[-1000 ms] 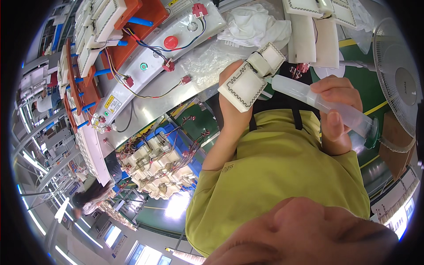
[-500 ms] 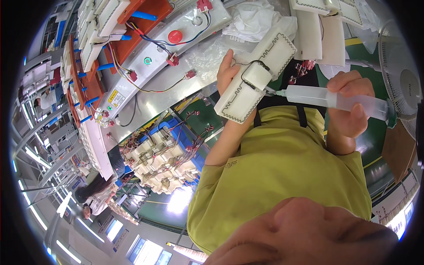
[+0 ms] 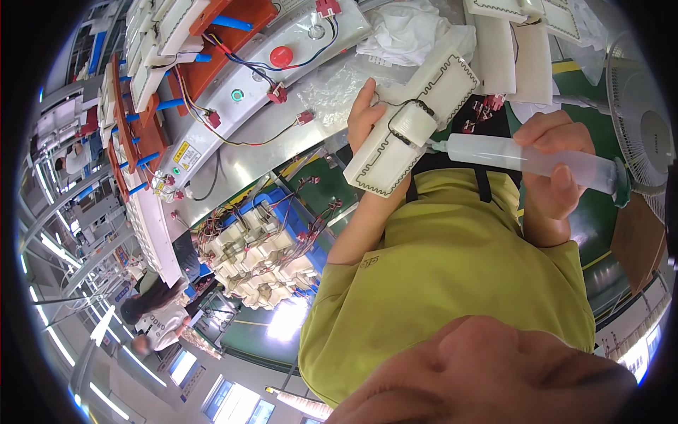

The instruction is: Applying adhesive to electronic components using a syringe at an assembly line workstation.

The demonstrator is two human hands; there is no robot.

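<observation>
My left hand [image 3: 361, 126] grips a long white panel-like part [image 3: 402, 141] from behind, and much of that hand is hidden by it. Dark wavy lines run along the part's face, and a dark wire loops round its raised middle. In my right hand [image 3: 559, 159] is a large translucent syringe [image 3: 487, 152], lying nearly level with the fingers wrapped round its barrel. Its pale green tip points left and is at the part's edge beside the wire loop; whether they touch I cannot tell. A milky filling shows inside the barrel.
A metal bench [image 3: 258, 152] carries crumpled white plastic [image 3: 406, 32], wired connectors and a grey control box with a red button [image 3: 281, 56]. Orange racks [image 3: 134, 113] hold white parts. A blue crate [image 3: 284, 205] piled with wired parts stands below. A fan [image 3: 646, 131] is at right.
My right hand has shifted slightly left with the syringe, bringing its tip closer to the white part. The white part has barely moved. A person in the background has shifted.
</observation>
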